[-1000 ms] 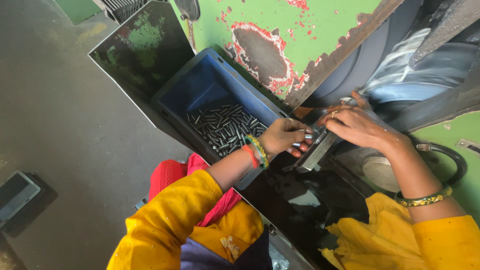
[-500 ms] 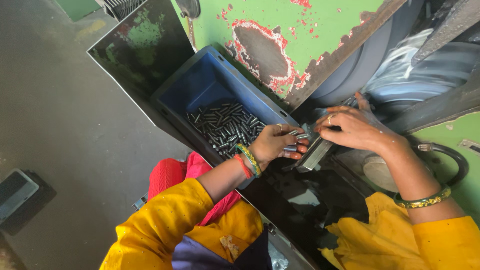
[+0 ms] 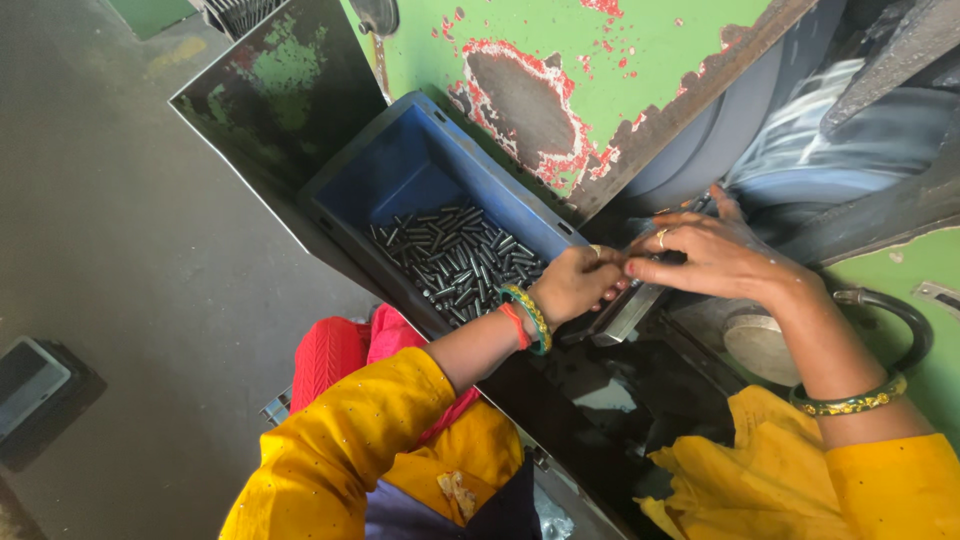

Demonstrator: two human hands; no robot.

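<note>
My left hand (image 3: 575,283) is curled at the near end of a slanted metal guide rail (image 3: 625,315), fingers closed around small dark metal pins that are mostly hidden in the fist. My right hand (image 3: 705,255), with a ring on one finger, lies over the rail just beyond it, fingertips pressing down on the rail's top. Both hands touch at the fingertips. To the left stands a blue plastic crate (image 3: 420,170) holding several short dark steel pins (image 3: 455,262) heaped in its lower half. A large grey grinding wheel (image 3: 790,130) sits right behind my right hand.
A green machine housing (image 3: 590,60) with chipped red and grey patches rises behind the crate. A dark metal plate (image 3: 265,100) leans at the crate's left. Grey concrete floor (image 3: 110,250) spreads left, with a dark flat device (image 3: 30,380) on it. A black hose (image 3: 905,315) curves at right.
My left hand has slid a little down and left along the rail, closing tighter. My right hand has shifted slightly toward it, so the fingertips now meet.
</note>
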